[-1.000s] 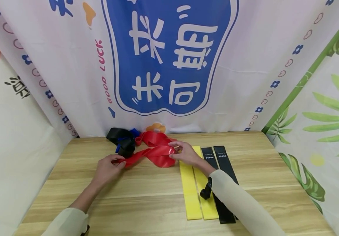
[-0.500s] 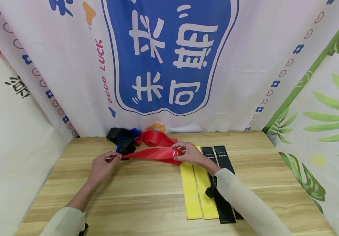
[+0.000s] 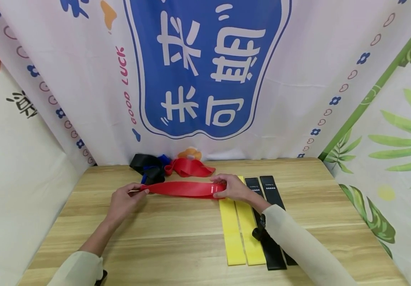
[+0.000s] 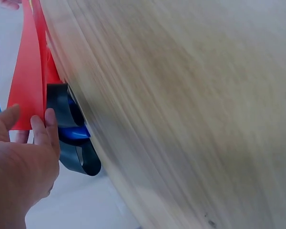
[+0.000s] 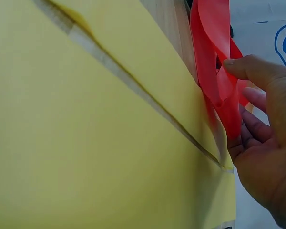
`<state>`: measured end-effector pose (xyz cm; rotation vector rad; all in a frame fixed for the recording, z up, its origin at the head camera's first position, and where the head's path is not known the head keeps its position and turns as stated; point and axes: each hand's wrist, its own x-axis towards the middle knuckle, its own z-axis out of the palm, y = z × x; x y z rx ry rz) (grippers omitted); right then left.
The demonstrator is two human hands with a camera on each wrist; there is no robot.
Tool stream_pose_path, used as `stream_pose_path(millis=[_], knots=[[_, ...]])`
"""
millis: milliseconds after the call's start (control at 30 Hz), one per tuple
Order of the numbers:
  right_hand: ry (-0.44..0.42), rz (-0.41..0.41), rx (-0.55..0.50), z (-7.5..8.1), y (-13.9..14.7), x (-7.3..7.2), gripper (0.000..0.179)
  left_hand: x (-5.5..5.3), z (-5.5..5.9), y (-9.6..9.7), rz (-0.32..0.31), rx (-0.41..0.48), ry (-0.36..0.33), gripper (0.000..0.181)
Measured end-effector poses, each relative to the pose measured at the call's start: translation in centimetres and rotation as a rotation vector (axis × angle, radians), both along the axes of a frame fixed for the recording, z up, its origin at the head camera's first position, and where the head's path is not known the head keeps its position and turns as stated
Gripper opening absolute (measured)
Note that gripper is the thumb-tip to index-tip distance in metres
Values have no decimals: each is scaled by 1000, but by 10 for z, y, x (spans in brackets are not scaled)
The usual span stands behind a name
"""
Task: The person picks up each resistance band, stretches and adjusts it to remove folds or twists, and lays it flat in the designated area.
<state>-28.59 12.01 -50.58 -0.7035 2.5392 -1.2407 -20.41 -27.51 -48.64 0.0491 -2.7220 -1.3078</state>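
Note:
A red resistance band (image 3: 182,189) stretches sideways between both hands in the head view, its white print near the right end. My left hand (image 3: 124,200) pinches the band's left end; the left wrist view has the thumb and fingers on either side of it. At the other end my right hand (image 3: 235,188) holds the band between thumb and fingers, over the far ends of two yellow bands (image 3: 232,234). In the right wrist view the red loop hangs a little apart from itself by the fingers. Behind it lies a second, crumpled red band (image 3: 192,167).
Tangled black bands (image 3: 144,162) and a blue band (image 3: 164,160) lie at the table's back left. Two black bands (image 3: 271,190) lie flat right of the yellow ones, partly under my right forearm. A printed cloth (image 3: 291,99) hangs behind the wooden table (image 3: 169,246).
The red band, bunched and twisted a second ago, is now drawn out straighter and apart from the other red one. My left hand moved left, my right hand slightly right.

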Motion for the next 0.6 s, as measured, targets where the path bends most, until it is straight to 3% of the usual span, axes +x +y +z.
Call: stream_pose_path(millis=[133,300,600], knots=[[-9,7,6,0,1,1,58,-1,0,2,-5,12,73,21],[13,4,28,-2,2,1,58,-2,2,3,7,28,129,17],[37,-3,24,-7,8,-2,58,-3,5,4,36,37,126,18]])
